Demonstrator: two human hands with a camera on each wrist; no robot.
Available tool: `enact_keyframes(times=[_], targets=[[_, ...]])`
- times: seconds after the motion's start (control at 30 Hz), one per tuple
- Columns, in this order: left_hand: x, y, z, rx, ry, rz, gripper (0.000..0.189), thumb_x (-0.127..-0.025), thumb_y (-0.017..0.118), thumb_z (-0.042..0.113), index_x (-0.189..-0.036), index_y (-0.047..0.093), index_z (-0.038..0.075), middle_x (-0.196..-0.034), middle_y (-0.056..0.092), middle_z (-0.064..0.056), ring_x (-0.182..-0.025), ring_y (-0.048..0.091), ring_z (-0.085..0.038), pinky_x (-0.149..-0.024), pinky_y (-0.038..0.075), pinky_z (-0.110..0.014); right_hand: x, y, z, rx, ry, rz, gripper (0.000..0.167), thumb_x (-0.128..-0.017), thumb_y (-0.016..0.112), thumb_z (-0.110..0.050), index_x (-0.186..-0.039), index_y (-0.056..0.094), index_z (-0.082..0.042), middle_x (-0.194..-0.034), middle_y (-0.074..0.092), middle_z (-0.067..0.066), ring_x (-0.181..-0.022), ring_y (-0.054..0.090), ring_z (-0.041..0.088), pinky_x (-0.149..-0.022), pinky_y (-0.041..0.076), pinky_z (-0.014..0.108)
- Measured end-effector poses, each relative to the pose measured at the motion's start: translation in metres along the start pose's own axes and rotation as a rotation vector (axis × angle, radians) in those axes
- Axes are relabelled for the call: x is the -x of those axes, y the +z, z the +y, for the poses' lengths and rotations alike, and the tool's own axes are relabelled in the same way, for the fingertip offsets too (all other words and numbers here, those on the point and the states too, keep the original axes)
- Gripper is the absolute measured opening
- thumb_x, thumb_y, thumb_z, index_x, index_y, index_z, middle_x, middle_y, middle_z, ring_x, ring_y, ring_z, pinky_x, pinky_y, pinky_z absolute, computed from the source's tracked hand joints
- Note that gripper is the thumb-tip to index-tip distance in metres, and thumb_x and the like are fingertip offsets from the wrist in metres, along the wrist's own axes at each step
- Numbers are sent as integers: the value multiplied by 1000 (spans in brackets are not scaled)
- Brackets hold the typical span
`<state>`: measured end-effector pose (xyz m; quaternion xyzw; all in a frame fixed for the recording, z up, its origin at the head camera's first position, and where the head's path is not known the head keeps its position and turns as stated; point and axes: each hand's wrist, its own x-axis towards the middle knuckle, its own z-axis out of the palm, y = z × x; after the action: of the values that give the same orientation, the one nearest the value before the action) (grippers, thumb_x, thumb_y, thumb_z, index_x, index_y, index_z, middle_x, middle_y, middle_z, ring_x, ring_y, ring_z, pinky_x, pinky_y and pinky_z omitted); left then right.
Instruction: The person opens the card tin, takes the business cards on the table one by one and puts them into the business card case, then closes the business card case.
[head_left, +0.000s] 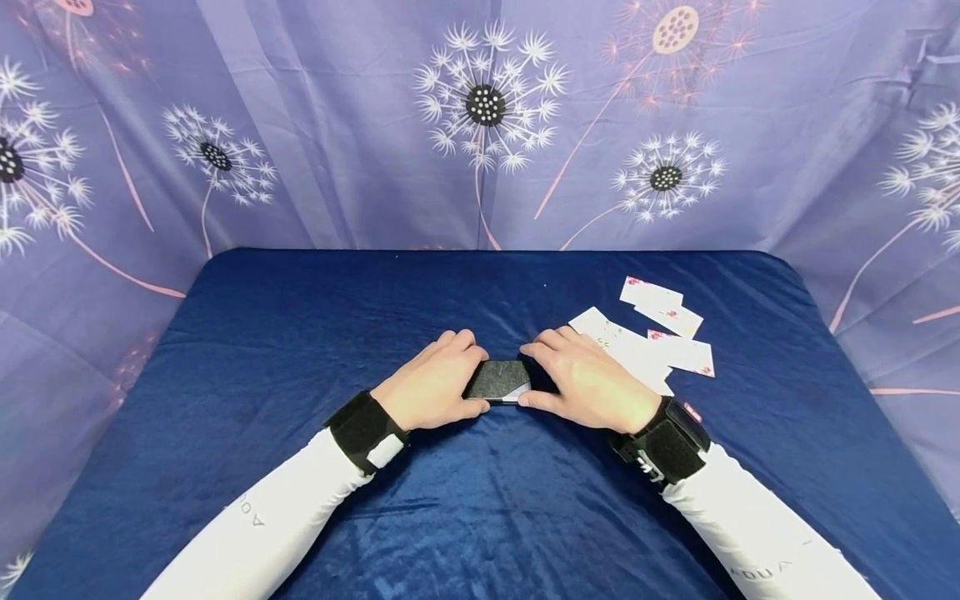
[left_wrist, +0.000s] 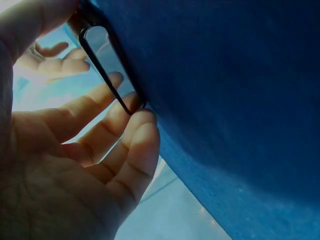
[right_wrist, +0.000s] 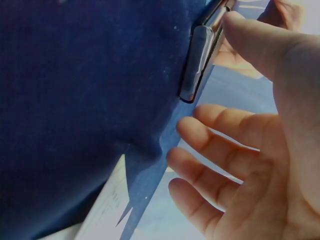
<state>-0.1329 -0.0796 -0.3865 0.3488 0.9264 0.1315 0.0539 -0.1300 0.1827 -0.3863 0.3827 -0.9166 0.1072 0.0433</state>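
Observation:
A small flat case (head_left: 498, 380) with a dark speckled top and a pale corner lies on the blue cloth between both hands. My left hand (head_left: 438, 382) grips its left end, thumb at the near side and fingertips at the far side. In the left wrist view, the case (left_wrist: 111, 60) shows a black rim around a shiny, pale end. My right hand (head_left: 588, 379) is at the other end, its thumb touching the near right corner. In the right wrist view, the right fingers (right_wrist: 215, 135) are spread and apart from the case (right_wrist: 197, 62).
Several white cards with red prints lie at the right, one pair (head_left: 660, 307) farther back and others (head_left: 686, 353) beside my right hand, which partly covers them. The blue cloth-covered table (head_left: 337, 308) ends at a purple dandelion-patterned curtain (head_left: 337, 125).

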Motion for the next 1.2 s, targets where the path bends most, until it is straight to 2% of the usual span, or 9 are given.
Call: enact_keyframes(times=[0.23,0.57,0.9,1.2], targets=[[1,2,5,10,9,10,54,-90,85,41,-127,69,5,-110,56,-5,-95,50,-22,-83,47,-36,2,-2,-2,-10,-15,-10,60,-90,84,-48,-127,72,-3,-114,66,6,-105,59,27,-90,49,47],[4,-3,6,-8,38,15,51,-90,86,34,-129,70,7,-115,62,-6,-103,56,-22,-91,49,-36,4,-1,0,-53,-11,-14,52,-93,84,-42,-126,72,-4,-112,67,6,-103,60,26,-88,49,46],[3,-4,5,-90,97,16,41,-91,84,34,-120,76,8,-102,61,-1,-91,54,-19,-84,48,-33,3,4,1,-70,-17,8,52,-91,86,-37,-126,71,-2,-110,68,6,-103,61,27,-86,47,47],[4,-6,4,-126,126,21,37,-91,83,34,-117,77,8,-99,59,-1,-86,52,-18,-80,47,-33,3,5,1,-79,-8,3,53,-90,86,-39,-126,71,-3,-111,68,6,-104,61,27,-86,47,48]])
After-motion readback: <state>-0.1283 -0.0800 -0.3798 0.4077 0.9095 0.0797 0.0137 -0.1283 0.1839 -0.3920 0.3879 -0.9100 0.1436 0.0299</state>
